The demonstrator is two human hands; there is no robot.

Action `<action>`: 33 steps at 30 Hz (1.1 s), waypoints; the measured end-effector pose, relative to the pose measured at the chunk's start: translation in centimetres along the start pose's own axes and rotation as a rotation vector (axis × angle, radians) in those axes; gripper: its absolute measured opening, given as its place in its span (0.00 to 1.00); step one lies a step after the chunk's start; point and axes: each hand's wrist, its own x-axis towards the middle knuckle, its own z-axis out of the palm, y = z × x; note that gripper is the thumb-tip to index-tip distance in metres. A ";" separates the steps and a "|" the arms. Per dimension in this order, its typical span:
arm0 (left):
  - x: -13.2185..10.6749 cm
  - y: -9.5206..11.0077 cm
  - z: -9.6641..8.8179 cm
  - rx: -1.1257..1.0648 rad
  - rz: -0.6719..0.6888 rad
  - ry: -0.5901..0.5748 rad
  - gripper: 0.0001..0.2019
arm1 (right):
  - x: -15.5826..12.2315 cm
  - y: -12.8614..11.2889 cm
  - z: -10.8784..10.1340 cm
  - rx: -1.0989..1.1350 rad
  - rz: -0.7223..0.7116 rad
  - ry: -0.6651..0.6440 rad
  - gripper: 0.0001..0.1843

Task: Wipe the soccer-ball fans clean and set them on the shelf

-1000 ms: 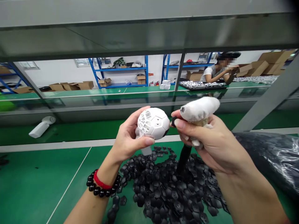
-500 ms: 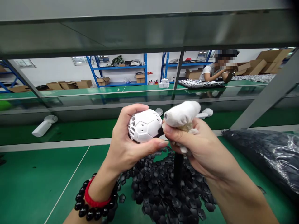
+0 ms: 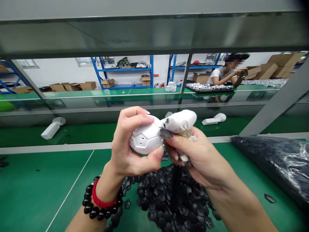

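1. The left hand (image 3: 131, 151) is raised above the green table (image 3: 36, 183). Its fingers curl over the top of a white ball-shaped shell (image 3: 146, 140) and its thumb presses in from below, so the shell is clamped.
2. The shell has panels like a football and a few small holes. It is held in mid-air at the centre of the view, above a pile of black pieces (image 3: 164, 199).
3. The right hand (image 3: 195, 158) is closed tight around a cloth-wrapped tool (image 3: 180, 121). The tool's white padded head sticks up from the fist and touches the shell's right side.
4. The tool's black handle (image 3: 176, 187) hangs below the hand, down to the pile.
5. A small dark piece (image 3: 166, 132) sits at a right fingertip, against the shell's right edge.
6. A black bead bracelet (image 3: 101, 211) circles the left wrist.
7. A black plastic bag (image 3: 272, 164) lies on the table at the right.
8. Two white handheld devices (image 3: 51, 129) (image 3: 213, 119) lie on the green belt beyond the table.
9. Far behind, a person (image 3: 223, 75) sits at another bench.
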 end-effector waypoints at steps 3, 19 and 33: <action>0.0 0.1 0.0 0.037 0.001 -0.008 0.20 | 0.2 0.2 0.2 -0.040 -0.006 0.054 0.18; -1.5 -7.8 -3.5 -0.546 -1.096 0.708 0.22 | 1.7 2.1 -6.0 -1.508 0.261 -0.060 0.11; -1.6 -5.2 -0.9 -0.743 -1.249 0.596 0.26 | 1.3 9.9 -6.4 -1.696 0.441 -0.294 0.05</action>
